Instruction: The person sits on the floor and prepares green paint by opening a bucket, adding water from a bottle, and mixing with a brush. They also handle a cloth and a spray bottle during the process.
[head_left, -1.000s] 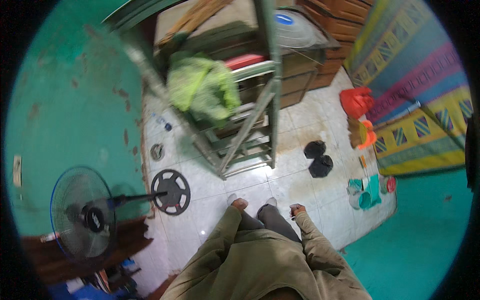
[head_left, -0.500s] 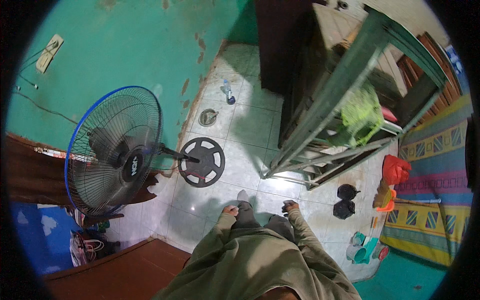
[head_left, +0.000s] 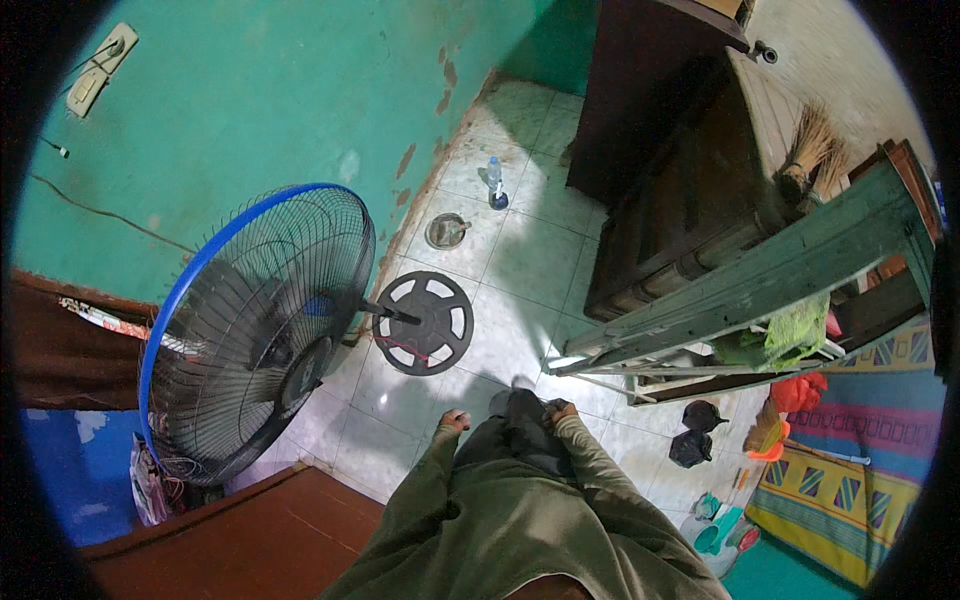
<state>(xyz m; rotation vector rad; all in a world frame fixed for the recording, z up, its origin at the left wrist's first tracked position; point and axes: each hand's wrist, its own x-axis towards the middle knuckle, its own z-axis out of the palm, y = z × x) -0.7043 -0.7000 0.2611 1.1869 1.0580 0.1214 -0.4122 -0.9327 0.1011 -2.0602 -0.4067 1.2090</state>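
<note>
My left hand (head_left: 455,420) hangs beside my left thigh, its fingers curled in with nothing visible in them. Low by my right thigh is my right hand (head_left: 561,409), with shaded fingers partly apart and no object showing. Both hands touch no furniture. Nearest to the left one stands a black pedestal fan with a blue-rimmed cage (head_left: 265,330) and a round slotted base (head_left: 423,323). To the right of my right hand rises a green-grey rack (head_left: 740,270), with a light-green net or bag (head_left: 795,335) in it.
A metal dish (head_left: 446,231) and a small clear bottle (head_left: 495,175) stand on the tiles ahead. Two black bags (head_left: 691,448), an orange dustpan (head_left: 768,452) and a green plastic item (head_left: 718,533) lie at right. Brown furniture (head_left: 250,535) is at lower left.
My view has turned, shifting the wall, fan and rack rightward in the picture. My legs have changed position in a step. My right hand is closer to my legs.
</note>
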